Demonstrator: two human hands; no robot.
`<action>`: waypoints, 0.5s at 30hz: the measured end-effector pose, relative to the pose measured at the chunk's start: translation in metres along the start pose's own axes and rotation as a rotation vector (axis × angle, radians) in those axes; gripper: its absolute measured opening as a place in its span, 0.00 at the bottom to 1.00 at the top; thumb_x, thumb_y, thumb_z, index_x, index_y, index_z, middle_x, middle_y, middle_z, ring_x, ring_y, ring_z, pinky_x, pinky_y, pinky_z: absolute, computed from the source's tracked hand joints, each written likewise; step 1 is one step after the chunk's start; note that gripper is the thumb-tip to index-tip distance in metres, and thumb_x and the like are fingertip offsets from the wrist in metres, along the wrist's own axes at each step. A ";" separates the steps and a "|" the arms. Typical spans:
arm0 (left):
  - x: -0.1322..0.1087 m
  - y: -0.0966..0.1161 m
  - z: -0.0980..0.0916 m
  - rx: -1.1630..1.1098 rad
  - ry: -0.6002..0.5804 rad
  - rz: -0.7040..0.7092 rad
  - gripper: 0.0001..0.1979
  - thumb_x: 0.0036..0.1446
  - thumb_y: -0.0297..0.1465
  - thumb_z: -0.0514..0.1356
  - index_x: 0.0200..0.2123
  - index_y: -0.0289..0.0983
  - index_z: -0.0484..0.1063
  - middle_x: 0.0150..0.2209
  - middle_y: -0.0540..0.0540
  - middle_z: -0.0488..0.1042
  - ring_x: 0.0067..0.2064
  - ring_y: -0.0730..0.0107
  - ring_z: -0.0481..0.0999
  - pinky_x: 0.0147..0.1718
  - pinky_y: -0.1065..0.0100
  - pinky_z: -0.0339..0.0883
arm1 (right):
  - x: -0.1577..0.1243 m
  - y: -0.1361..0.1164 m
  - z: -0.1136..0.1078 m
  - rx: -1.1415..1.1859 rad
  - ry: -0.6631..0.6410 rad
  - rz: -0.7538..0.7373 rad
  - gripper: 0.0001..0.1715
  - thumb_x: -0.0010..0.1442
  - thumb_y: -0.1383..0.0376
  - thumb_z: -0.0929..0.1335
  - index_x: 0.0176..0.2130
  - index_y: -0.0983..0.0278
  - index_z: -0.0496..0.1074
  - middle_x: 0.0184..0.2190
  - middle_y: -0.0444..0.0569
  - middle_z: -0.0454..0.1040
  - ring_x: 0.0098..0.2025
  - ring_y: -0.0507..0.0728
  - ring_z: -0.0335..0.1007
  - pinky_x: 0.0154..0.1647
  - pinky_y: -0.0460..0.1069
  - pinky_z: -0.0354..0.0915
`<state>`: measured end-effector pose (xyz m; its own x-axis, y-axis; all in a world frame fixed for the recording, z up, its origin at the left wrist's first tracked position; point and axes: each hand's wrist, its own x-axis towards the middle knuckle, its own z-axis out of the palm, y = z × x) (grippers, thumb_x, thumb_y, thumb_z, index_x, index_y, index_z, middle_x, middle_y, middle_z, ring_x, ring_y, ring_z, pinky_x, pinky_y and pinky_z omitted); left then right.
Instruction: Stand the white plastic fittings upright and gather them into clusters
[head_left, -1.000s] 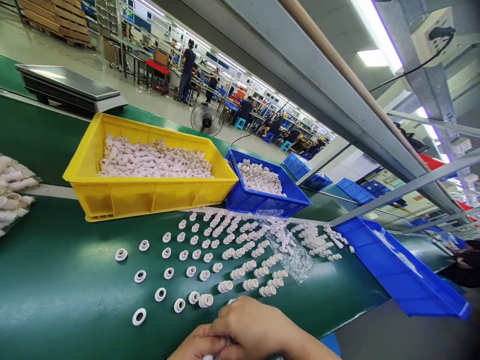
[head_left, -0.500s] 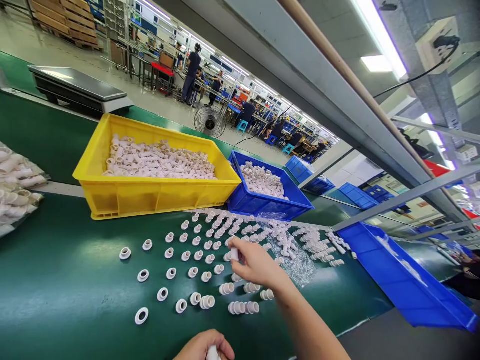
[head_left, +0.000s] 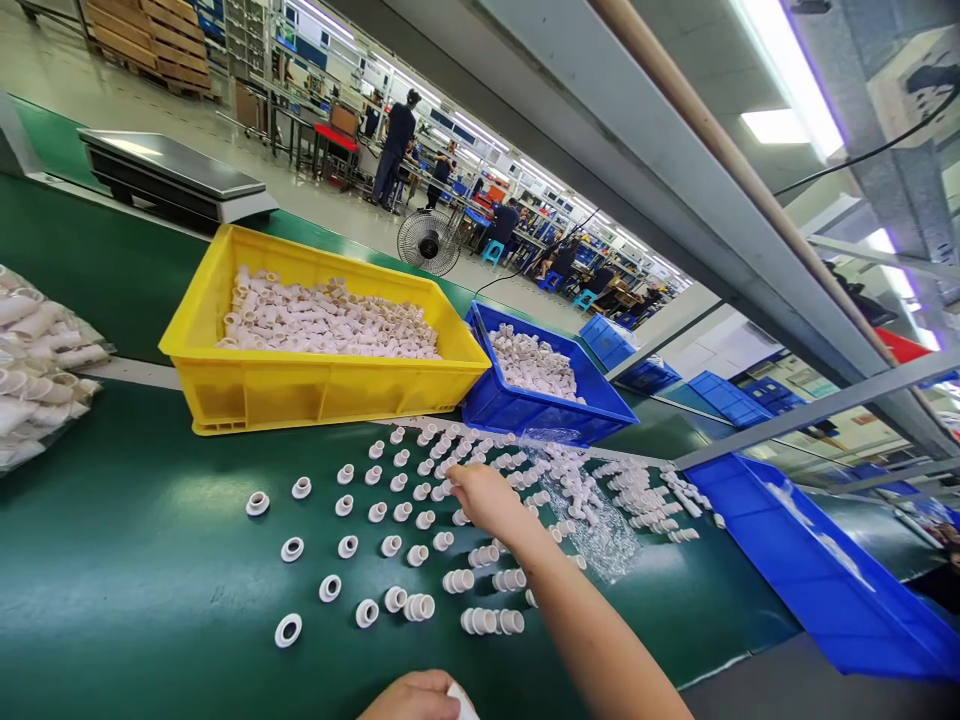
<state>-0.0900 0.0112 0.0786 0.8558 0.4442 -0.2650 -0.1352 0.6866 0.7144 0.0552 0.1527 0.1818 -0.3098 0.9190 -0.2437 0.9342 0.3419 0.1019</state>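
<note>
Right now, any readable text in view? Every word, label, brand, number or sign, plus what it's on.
None: no text can be read.
Yellow bin, blue bin: no legible lettering on the walls facing the camera.
White fittings on the table: no readable marks.
Clear bag at left: no readable print.
Background workstations: too small and blurred to tell whether labels or signs are there.

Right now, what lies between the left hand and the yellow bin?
In the head view, white pipe fittings on the green tabletop lie between the left hand and the yellow bin.
</note>
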 end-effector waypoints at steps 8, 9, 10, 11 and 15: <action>0.014 -0.009 0.005 -0.218 0.102 -0.232 0.12 0.32 0.29 0.66 0.25 0.32 0.73 0.25 0.47 0.70 0.28 0.71 0.65 0.35 0.67 0.55 | 0.009 0.002 0.007 -0.015 -0.046 0.003 0.06 0.57 0.67 0.63 0.36 0.63 0.68 0.33 0.49 0.73 0.36 0.56 0.69 0.33 0.45 0.57; 0.015 -0.010 0.005 -0.228 0.103 -0.220 0.14 0.31 0.30 0.67 0.26 0.31 0.72 0.25 0.47 0.70 0.28 0.72 0.65 0.34 0.68 0.55 | 0.009 0.002 0.009 -0.017 -0.051 0.008 0.05 0.57 0.67 0.63 0.35 0.63 0.68 0.32 0.49 0.73 0.36 0.57 0.69 0.33 0.45 0.57; 0.015 -0.010 0.003 -0.249 0.096 -0.211 0.16 0.30 0.31 0.68 0.26 0.31 0.71 0.25 0.47 0.70 0.27 0.73 0.65 0.34 0.69 0.54 | 0.010 0.002 0.010 -0.019 -0.054 0.015 0.05 0.57 0.67 0.63 0.35 0.63 0.68 0.32 0.49 0.73 0.36 0.57 0.69 0.32 0.45 0.57; 0.014 -0.011 0.002 -0.275 0.079 -0.205 0.19 0.29 0.33 0.69 0.27 0.31 0.70 0.25 0.46 0.71 0.27 0.73 0.65 0.33 0.69 0.54 | 0.010 0.002 0.011 -0.019 -0.056 0.020 0.05 0.57 0.67 0.63 0.34 0.63 0.68 0.32 0.49 0.73 0.35 0.57 0.69 0.32 0.45 0.57; 0.014 -0.014 -0.002 -0.351 -0.020 -0.199 0.25 0.31 0.41 0.69 0.30 0.32 0.65 0.29 0.43 0.73 0.28 0.73 0.67 0.32 0.70 0.53 | 0.006 -0.002 0.009 -0.010 -0.036 0.028 0.06 0.56 0.67 0.63 0.37 0.63 0.68 0.33 0.49 0.72 0.36 0.57 0.68 0.34 0.46 0.58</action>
<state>-0.0776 0.0091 0.0635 0.8918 0.2739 -0.3602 -0.1252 0.9143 0.3853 0.0533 0.1559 0.1716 -0.2773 0.9206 -0.2751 0.9404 0.3187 0.1187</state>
